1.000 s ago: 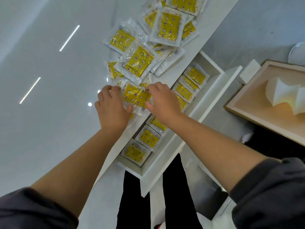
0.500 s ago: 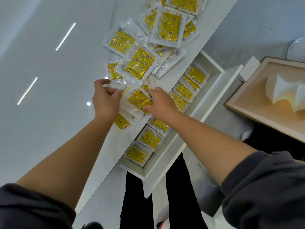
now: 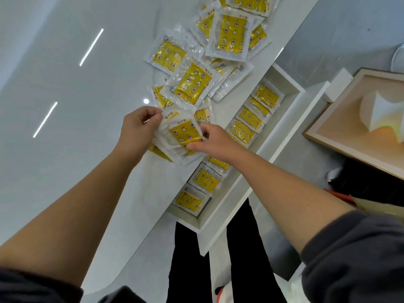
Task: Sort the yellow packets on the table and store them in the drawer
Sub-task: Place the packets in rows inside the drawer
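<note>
The person stands at the edge of a glossy white table (image 3: 98,149) with the drawer (image 3: 290,79) pulled open just beneath its edge, at their legs. Both hands are busy on one small bundle of yellow packets (image 3: 182,136), held just above the tabletop at the near end of the pile. The left hand (image 3: 140,130) has its fingers curled in, pinching the bundle's far left corner. The right hand (image 3: 215,139) nips the opposite edge, with the thumb along the near side. It looks like several clear-wrapped packets are being squared into a stack, though I cannot count the layers.

As to progress, I would call it somewhere in the middle. A row of packets (image 3: 247,119) already lies along the drawer, overlapping like roof tiles from the near end almost to the far wall. Part of that row is hidden under the right wrist, so the count is uncertain.

What is left is plain enough. A loose heap of packets (image 3: 193,84) sprawls over the table beyond the hands, lying at all angles, some overlapping, and running out of view at the top (so there may be more than I can see). A few more peek out from under the held bundle.

The bundle in hand seems the next lot bound for the drawer. Room there looks tight, so later packets may have to go on top of the row.
</note>
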Demonstrator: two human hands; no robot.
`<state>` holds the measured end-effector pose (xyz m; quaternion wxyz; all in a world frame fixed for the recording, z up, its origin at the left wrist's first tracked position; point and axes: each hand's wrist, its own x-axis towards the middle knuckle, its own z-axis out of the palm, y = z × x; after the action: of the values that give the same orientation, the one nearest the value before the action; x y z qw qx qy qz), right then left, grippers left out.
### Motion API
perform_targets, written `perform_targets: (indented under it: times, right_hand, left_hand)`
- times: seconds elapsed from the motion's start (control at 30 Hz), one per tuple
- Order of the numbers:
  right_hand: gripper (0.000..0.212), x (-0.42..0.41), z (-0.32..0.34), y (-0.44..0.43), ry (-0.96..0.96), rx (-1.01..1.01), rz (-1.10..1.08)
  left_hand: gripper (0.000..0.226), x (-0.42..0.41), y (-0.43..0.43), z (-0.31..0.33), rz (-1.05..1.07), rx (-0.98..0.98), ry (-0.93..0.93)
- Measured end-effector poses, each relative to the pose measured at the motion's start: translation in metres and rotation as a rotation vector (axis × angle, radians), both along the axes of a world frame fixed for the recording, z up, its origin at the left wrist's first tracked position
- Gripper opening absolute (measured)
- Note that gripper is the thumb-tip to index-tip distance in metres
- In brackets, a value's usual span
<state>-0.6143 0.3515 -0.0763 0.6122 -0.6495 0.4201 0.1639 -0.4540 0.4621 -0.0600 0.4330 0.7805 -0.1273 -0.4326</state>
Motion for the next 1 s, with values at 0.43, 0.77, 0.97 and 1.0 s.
perform_targets:
  times: [0.43, 0.77, 0.97, 1.0]
  right_hand:
    - [0.026, -0.024, -0.004, -0.005, -0.067, 0.543, -0.575]
    - [0.064, -0.042, -0.002, -0.015, -0.337, 0.989, -0.731]
    - [0.033, -0.035, -0.001, -0.007, -0.211, 0.906, -0.697]
    - [0.032, -0.034, -0.001, -0.006, -0.164, 0.824, -0.717]
  left_hand:
    - [0.009, -0.002, -0.005, -0.004, 0.063, 0.035, 0.182]
    - [0.008, -0.015, -0.009, 0.005, 0.155, 0.044, 0.285]
    - [0.008, -0.034, -0.023, 0.011, 0.099, 0.138, 0.188]
    - [0.014, -0.037, -0.022, 0.01, 0.129, 0.128, 0.226]
